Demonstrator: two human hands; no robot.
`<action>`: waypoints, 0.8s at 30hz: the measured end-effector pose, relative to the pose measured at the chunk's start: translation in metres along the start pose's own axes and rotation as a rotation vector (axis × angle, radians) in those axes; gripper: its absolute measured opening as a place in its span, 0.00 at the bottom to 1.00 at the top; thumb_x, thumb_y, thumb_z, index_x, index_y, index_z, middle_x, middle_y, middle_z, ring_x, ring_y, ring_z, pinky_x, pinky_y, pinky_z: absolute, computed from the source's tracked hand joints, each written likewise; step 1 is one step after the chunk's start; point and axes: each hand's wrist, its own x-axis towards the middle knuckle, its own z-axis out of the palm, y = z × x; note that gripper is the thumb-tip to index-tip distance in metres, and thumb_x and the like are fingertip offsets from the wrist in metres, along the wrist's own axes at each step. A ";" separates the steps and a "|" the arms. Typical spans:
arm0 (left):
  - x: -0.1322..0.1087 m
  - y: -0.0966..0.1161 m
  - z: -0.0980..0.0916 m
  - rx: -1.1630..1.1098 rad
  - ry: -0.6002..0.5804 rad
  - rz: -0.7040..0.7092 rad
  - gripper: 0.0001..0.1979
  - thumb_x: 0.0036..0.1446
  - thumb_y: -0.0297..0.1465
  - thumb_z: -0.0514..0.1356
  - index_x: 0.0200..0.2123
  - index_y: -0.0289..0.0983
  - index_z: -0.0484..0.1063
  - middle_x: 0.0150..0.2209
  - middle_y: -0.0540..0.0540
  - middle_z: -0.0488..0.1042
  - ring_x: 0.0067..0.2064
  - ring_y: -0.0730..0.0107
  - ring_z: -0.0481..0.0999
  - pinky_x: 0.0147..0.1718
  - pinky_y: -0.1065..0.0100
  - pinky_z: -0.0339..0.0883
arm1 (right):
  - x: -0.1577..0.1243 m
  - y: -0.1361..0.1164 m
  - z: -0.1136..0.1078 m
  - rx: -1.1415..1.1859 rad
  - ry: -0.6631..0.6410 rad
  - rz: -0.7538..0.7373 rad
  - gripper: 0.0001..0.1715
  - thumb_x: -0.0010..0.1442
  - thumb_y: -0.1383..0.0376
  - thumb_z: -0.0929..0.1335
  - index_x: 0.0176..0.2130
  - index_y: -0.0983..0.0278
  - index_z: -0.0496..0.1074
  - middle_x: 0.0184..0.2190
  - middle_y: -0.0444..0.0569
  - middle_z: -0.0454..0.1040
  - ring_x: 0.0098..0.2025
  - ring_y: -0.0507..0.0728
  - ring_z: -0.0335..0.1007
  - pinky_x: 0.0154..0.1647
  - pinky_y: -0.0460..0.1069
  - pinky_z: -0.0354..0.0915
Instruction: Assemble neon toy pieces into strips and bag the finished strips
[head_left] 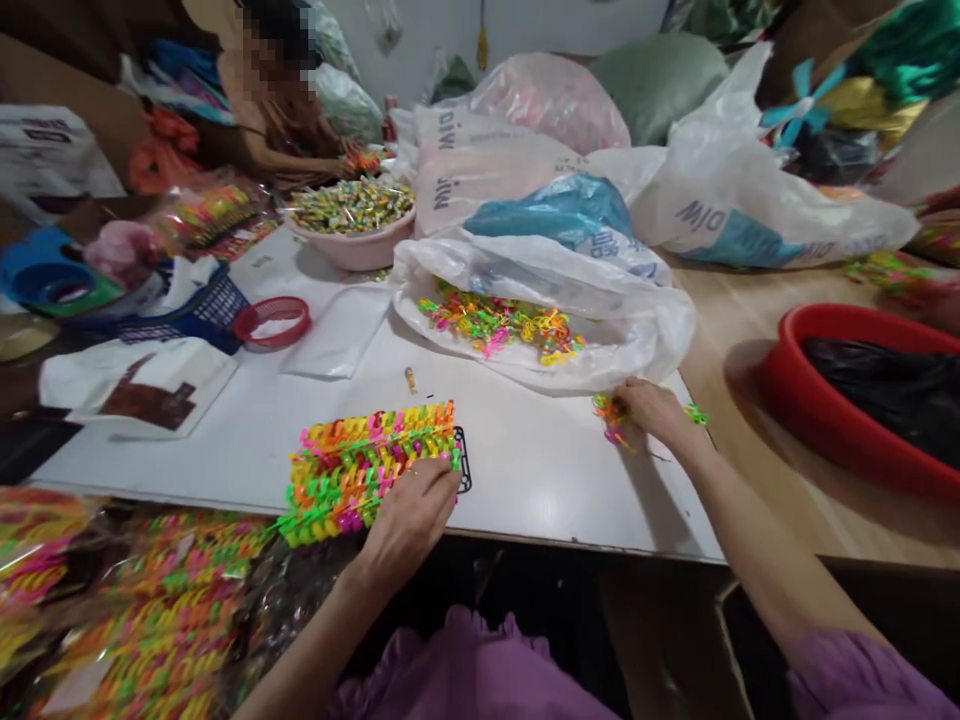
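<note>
Several rows of small neon plastic pieces [337, 465] hang packed on a black rack [463, 460] near the table's front edge. My left hand [416, 510] is closed at the right end of these rows, its fingertips on the pieces by the rack's bare end. To the right, my right hand [652, 405] reaches down to a few loose coloured plastic pieces [613, 415], its fingers pinched on them. Just beyond it lies an open white sack [652, 335] with a heap of similar pieces [502, 325] inside.
A pink basin [367, 240] full of small wrapped items stands behind. A red basket [274, 322], a blue basket [187, 315] and a white bag [142, 385] are on the left. A red tub [862, 430] is at right. Another person [277, 130] works across the table.
</note>
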 end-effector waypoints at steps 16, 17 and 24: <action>0.079 -0.060 0.011 0.043 -0.349 0.009 0.18 0.64 0.30 0.42 0.37 0.32 0.70 0.40 0.42 0.72 0.44 0.66 0.70 0.49 0.62 0.63 | -0.011 -0.207 0.022 1.324 0.163 -0.121 0.14 0.51 0.65 0.64 0.39 0.67 0.68 0.24 0.41 0.65 0.25 0.49 0.59 0.27 0.44 0.57; 0.077 -0.060 0.012 0.041 -0.345 0.006 0.17 0.64 0.30 0.42 0.36 0.32 0.70 0.38 0.42 0.72 0.43 0.66 0.70 0.48 0.62 0.63 | -0.010 -0.209 0.021 1.398 0.161 -0.132 0.15 0.51 0.65 0.64 0.39 0.67 0.69 0.25 0.41 0.66 0.25 0.49 0.60 0.28 0.44 0.58; 0.074 -0.058 -0.005 -0.062 -0.149 -0.017 0.14 0.63 0.31 0.46 0.44 0.32 0.68 0.43 0.42 0.71 0.49 0.65 0.67 0.51 0.61 0.61 | -0.003 -0.242 0.031 1.512 0.130 -0.082 0.07 0.50 0.66 0.63 0.32 0.65 0.67 0.27 0.44 0.68 0.30 0.51 0.64 0.31 0.45 0.61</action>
